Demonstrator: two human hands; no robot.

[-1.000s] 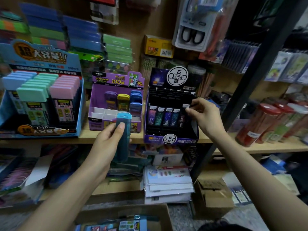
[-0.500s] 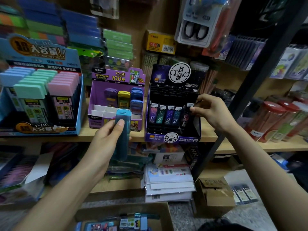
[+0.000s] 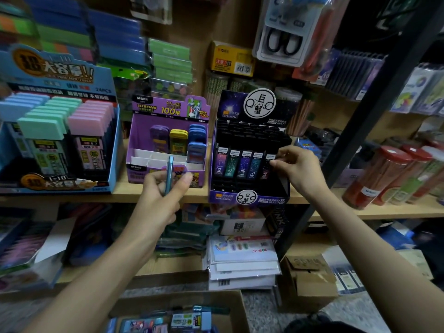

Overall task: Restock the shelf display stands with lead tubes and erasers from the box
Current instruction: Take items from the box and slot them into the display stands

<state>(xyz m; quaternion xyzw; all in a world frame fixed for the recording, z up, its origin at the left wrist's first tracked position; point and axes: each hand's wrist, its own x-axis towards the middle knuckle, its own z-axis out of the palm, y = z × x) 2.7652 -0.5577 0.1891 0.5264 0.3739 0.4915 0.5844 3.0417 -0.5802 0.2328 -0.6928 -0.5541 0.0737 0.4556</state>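
At purple stand (image 3: 141,175) front edge, blue tube (image 3: 170,168)

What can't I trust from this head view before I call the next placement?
Head view only:
- teal tube in the left hand: edge-on, fingers cover it; label unreadable.
- rightmost front tube in the black stand: the right hand hides whether it is seated.
- box: cut off by the bottom edge; remaining stock unknown.
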